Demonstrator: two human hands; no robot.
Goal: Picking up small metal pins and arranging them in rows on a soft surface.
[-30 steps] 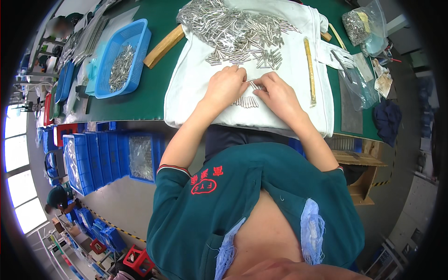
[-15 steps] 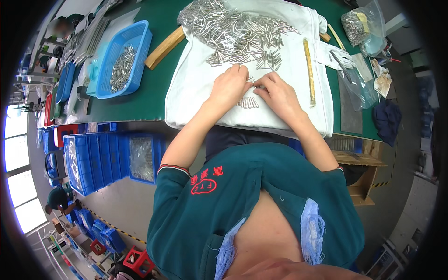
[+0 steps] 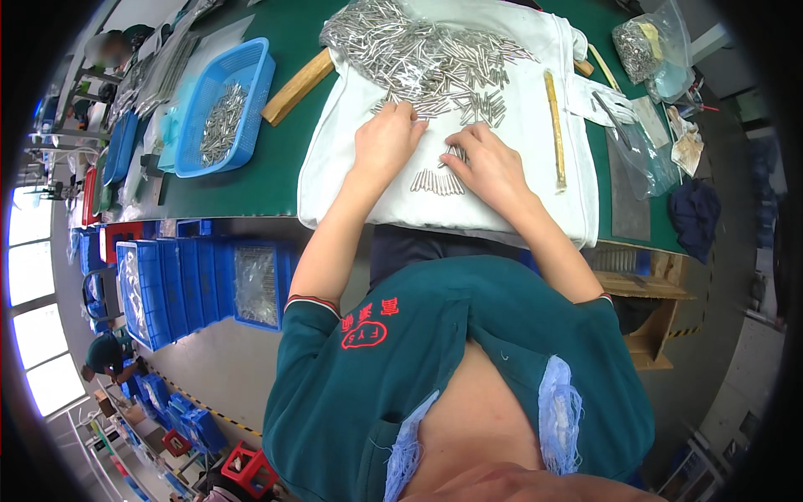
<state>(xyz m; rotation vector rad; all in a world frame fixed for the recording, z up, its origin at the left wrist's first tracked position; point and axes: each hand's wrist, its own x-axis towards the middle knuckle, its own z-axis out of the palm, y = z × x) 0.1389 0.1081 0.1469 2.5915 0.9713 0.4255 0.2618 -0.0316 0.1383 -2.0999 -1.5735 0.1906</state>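
Red stool (image 3: 253, 470), navy cloth (image 3: 694, 219) (crumpled)

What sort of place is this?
Likely a factory workshop: a pile of small metal pins on a white cloth, a blue basket holding more metal pieces, and blue crates near the green bench.
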